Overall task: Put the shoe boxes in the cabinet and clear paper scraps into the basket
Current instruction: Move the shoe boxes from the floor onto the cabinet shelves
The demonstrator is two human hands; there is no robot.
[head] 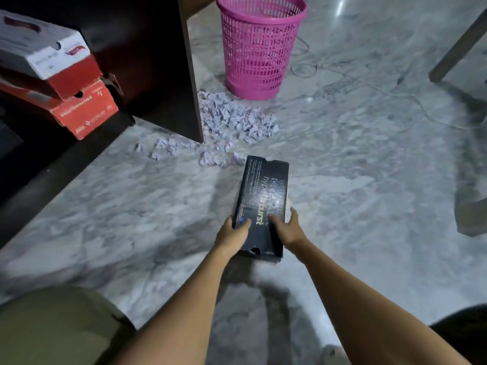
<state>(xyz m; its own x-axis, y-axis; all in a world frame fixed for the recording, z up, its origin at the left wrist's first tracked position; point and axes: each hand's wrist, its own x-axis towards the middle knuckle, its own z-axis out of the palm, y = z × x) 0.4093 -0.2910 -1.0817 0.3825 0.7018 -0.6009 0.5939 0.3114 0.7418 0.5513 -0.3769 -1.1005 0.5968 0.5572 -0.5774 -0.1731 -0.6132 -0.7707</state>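
while both hands, left hand (235, 231) and right hand (286, 227), grip the near end of a black shoe box (261, 204) over the floor (369, 193), paper scraps (232, 119) lie beside the far pink basket (259, 46); two shoe boxes (60, 75) sit stacked in the cabinet (158, 75), far left.

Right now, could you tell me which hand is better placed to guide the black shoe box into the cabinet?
Probably the left hand: it holds the black cardboard shoe box on the side facing the dark wooden cabinet. The right hand holds the far side.

Floor (369, 206): scraps (232, 119), basket (259, 46).
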